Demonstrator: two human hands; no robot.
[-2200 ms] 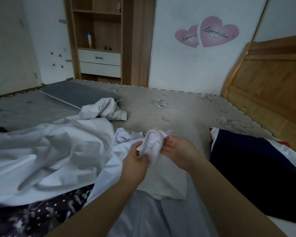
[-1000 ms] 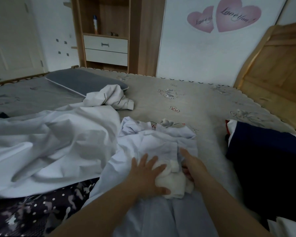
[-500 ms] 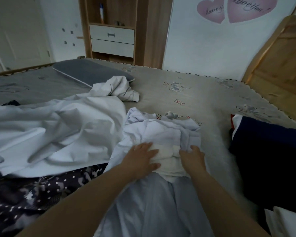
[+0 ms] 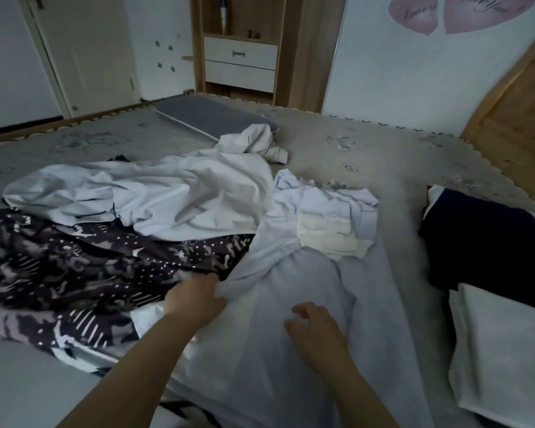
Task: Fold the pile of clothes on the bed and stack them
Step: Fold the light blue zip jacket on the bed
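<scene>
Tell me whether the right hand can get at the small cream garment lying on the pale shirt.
Probably yes: the right hand hovers open over the pale shirt, and nothing lies between it and the cream garment farther up.

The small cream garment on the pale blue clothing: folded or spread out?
Folded: the cream garment lies as a compact layered bundle on the pale blue clothing.

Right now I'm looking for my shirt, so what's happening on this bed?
A person is sorting clothes. Their left hand grips an edge of the pale blue garment spread in front of them; the right hand hovers open above it. A small cream piece lies on it, roughly folded. The white sheet and dark patterned garment remain unfolded.
</scene>
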